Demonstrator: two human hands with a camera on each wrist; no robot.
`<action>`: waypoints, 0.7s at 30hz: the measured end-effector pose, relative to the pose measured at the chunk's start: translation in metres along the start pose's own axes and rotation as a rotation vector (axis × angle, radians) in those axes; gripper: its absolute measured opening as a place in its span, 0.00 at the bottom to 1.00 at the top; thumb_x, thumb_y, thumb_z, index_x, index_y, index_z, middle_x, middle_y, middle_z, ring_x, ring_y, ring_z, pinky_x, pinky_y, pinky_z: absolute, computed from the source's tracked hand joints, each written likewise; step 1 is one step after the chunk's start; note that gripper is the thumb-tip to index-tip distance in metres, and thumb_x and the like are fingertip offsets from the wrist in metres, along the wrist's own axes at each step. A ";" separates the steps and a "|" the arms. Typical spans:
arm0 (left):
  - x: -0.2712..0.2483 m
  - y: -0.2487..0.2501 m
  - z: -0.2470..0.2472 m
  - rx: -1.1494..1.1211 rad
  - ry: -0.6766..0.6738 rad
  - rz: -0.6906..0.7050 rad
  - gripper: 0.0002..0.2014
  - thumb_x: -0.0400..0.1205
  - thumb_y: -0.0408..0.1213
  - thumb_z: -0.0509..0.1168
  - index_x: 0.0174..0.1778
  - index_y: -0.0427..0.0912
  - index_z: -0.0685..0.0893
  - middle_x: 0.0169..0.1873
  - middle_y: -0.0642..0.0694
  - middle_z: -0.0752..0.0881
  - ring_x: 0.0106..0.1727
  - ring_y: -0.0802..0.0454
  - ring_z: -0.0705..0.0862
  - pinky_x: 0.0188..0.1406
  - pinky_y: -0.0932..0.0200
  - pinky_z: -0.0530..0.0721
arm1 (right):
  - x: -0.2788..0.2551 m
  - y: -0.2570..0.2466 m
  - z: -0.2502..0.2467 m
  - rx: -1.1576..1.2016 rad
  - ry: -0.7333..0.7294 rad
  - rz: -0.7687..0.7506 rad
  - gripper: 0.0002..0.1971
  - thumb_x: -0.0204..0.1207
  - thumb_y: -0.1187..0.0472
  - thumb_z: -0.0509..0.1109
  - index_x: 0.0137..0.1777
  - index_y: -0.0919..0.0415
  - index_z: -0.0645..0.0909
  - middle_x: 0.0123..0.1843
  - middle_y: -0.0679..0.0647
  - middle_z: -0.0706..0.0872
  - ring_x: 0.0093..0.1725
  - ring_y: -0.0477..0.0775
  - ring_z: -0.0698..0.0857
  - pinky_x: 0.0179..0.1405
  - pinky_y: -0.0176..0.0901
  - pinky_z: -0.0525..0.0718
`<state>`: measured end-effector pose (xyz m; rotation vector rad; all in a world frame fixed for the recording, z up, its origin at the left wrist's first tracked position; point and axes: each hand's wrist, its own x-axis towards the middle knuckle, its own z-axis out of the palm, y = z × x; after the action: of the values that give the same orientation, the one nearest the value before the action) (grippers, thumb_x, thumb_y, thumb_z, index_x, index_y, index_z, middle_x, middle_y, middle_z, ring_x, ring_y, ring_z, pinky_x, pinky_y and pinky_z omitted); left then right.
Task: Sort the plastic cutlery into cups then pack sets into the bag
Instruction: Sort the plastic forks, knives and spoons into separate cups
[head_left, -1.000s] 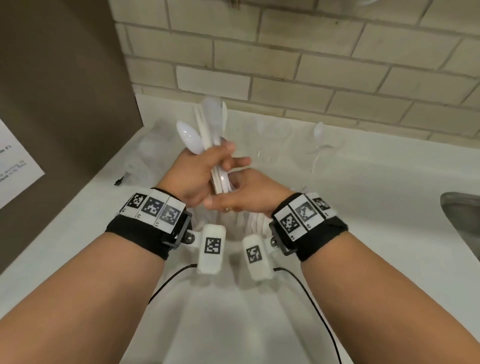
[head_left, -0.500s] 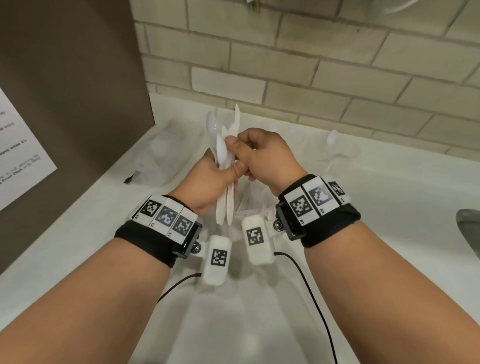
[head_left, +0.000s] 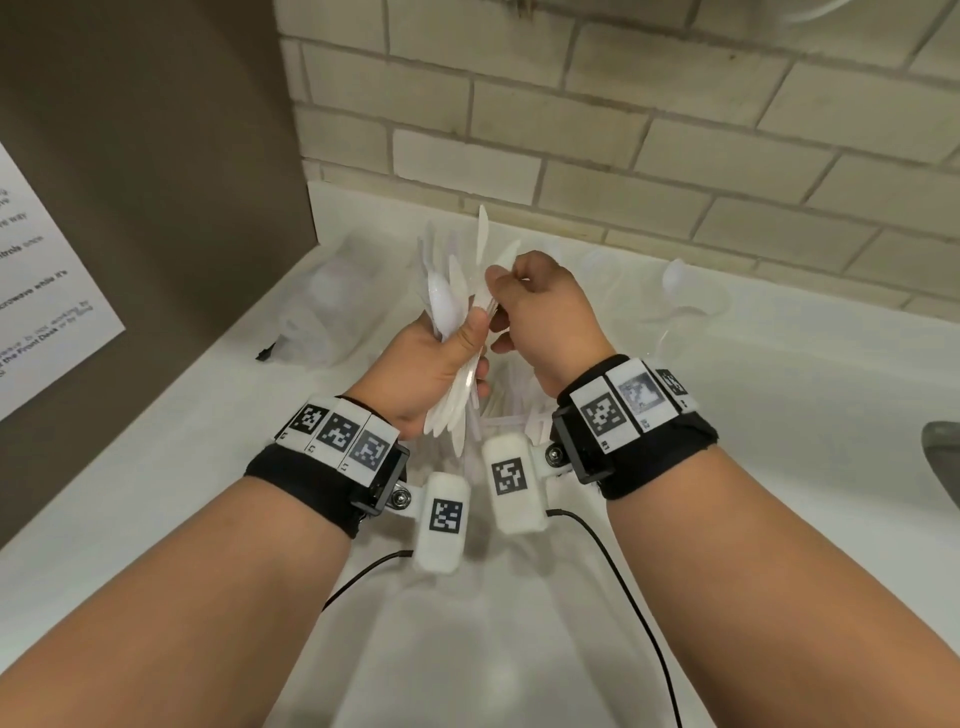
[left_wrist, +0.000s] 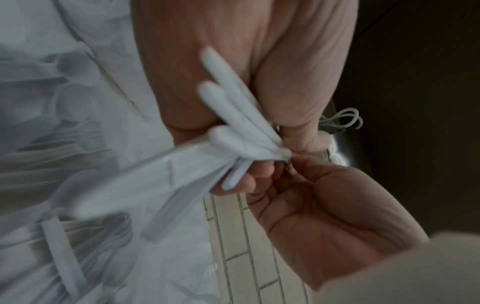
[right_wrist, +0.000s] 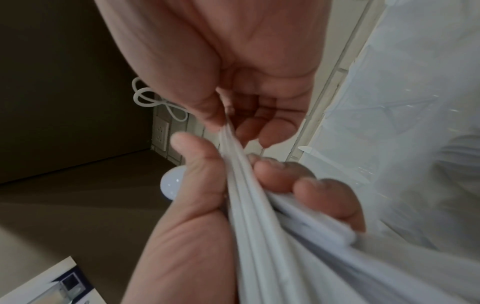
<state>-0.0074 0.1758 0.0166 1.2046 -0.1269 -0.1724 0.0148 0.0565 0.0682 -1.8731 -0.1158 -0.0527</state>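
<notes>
Left hand (head_left: 431, 364) wrapped round a bundle of white plastic cutlery (head_left: 451, 312), thumb pressed across the front, fingers curled behind; handles fanning out below the palm, spoon bowls and blade tips standing up above the fist. Same grip from the right wrist view: left hand (right_wrist: 197, 216), thumb on one side, curled fingertips (right_wrist: 322, 197) on the other, the cutlery (right_wrist: 262, 226) squeezed between. Right hand (head_left: 545, 317) just beside, over the top of the bundle, thumb and forefinger pinching a single piece up near the heads, remaining fingers loosely curled. From the left wrist view, right hand (left_wrist: 319, 216) meeting the handles (left_wrist: 241, 127) at their crossing point, left hand (left_wrist: 233, 61) above; which kind of piece pinched, cannot tell through the blur.

Bundle held up in the air above a white counter (head_left: 779, 467). Below the hands, more loose white cutlery (head_left: 511, 410) on the counter, partly hidden. To the left, a clear plastic bag (head_left: 322, 306), crumpled, against a brown panel (head_left: 156, 156). To the right, clear cups (head_left: 691, 306) near the brick wall (head_left: 623, 130), a white spoon (head_left: 675, 275) standing in one. Metal sink edge (head_left: 943, 462) at far right.
</notes>
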 end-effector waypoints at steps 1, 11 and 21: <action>0.000 -0.001 0.000 -0.021 0.003 -0.002 0.25 0.77 0.53 0.66 0.63 0.39 0.80 0.37 0.42 0.79 0.30 0.53 0.78 0.32 0.54 0.83 | 0.001 -0.001 -0.002 0.032 0.018 0.014 0.11 0.83 0.59 0.62 0.39 0.60 0.69 0.33 0.52 0.82 0.32 0.51 0.82 0.28 0.44 0.82; 0.002 -0.006 -0.001 -0.086 0.122 -0.108 0.13 0.83 0.43 0.64 0.35 0.41 0.77 0.25 0.48 0.76 0.24 0.53 0.77 0.28 0.56 0.82 | 0.005 -0.019 -0.019 0.455 0.233 0.053 0.08 0.87 0.56 0.53 0.56 0.58 0.69 0.33 0.55 0.72 0.18 0.51 0.72 0.20 0.39 0.73; -0.002 0.000 -0.013 -0.023 0.006 -0.098 0.08 0.83 0.40 0.64 0.43 0.40 0.78 0.28 0.48 0.77 0.27 0.53 0.74 0.29 0.56 0.77 | 0.001 -0.010 0.001 0.062 -0.198 0.072 0.06 0.73 0.62 0.77 0.47 0.58 0.84 0.33 0.55 0.83 0.14 0.39 0.71 0.15 0.32 0.64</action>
<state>-0.0067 0.1877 0.0117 1.1888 -0.0608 -0.2551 0.0144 0.0606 0.0772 -1.8155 -0.1837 0.1842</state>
